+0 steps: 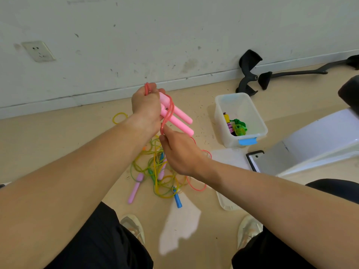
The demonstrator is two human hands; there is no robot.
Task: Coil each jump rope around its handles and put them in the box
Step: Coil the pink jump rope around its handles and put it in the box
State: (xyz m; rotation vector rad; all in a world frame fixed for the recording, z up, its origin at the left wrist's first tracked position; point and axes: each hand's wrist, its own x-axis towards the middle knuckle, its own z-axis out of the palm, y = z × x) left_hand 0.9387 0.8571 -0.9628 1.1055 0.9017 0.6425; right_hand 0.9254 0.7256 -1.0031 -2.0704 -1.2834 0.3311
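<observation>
My left hand [146,107] grips the two pink handles [178,119] of a jump rope side by side, with a loop of its pink-red cord [168,111] lying across them. Just below, my right hand [179,152] pinches that cord, and the rest trails to the floor in a loop [196,188]. A tangle of yellow and green ropes [159,171] lies on the floor under my hands, with a lilac handle [135,188] and a blue handle [177,199]. The clear plastic box [250,111] stands to the right and holds coiled ropes [236,127].
The box lid [229,158] lies flat on the floor beside the box. Black chair parts [250,74] lean at the wall behind it. A white curved object [318,138] sits at the right. My shoes [134,228] and knees frame the floor in front.
</observation>
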